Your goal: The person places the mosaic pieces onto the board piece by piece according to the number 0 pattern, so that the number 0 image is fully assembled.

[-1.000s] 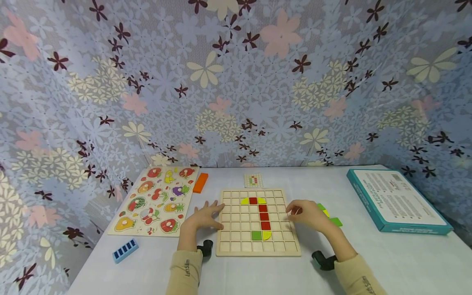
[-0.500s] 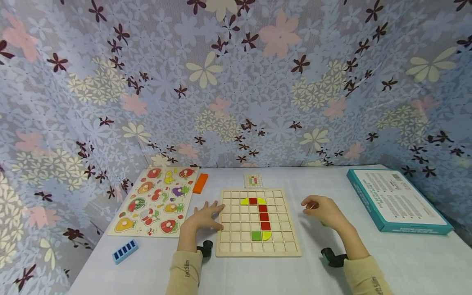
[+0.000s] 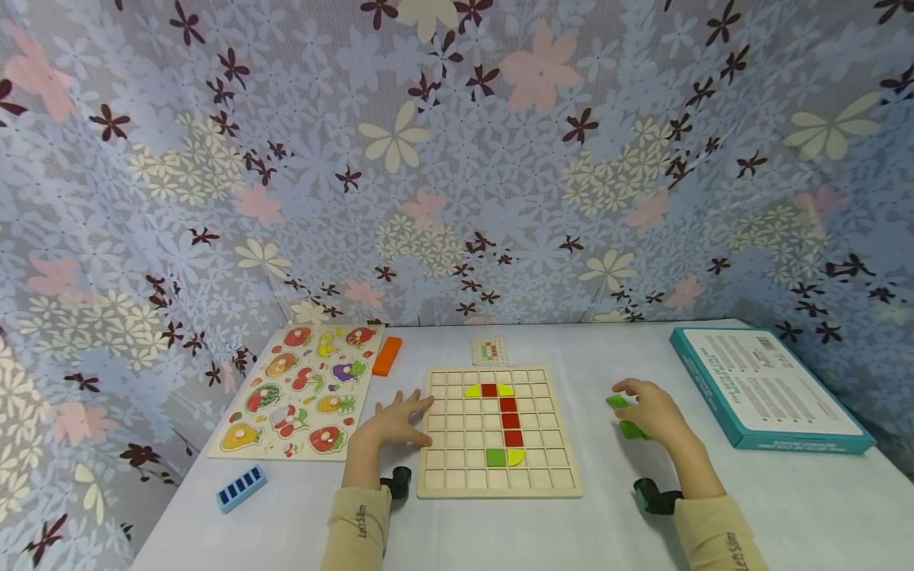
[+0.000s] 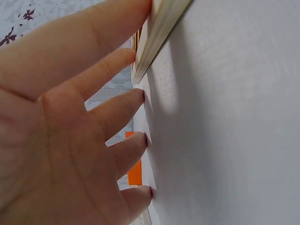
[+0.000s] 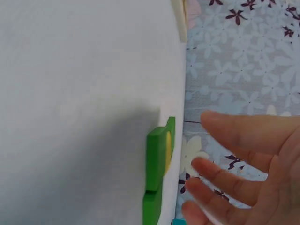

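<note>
A wooden grid board (image 3: 457,479) lies on the table, bearing red tiles (image 3: 512,438), yellow rounded tiles (image 3: 516,457) and one green tile (image 3: 496,457). At its left edge is my left hand (image 3: 389,422), fingers spread, thumb and index fingertip touching the board's side; the left wrist view shows the other fingertips down on the cloth. Over on the right, my right hand (image 3: 653,414) hovers above loose green tiles (image 3: 631,431), its fingers relaxed and apart, holding nothing. In the right wrist view, a yellow tile (image 5: 168,152) stands partly behind a green block (image 5: 153,161).
A small pattern card (image 3: 489,350) lies behind the board. To the left are a fruit puzzle board (image 3: 243,396), an orange block (image 3: 387,356) and a blue slotted piece (image 3: 242,488). A teal box (image 3: 774,388) lies at the right, and a floral cloth hangs behind the table.
My right hand has moved away from the board's right edge, rightward to the loose green tiles, and its fingers have opened. My left hand stays at the board's left edge.
</note>
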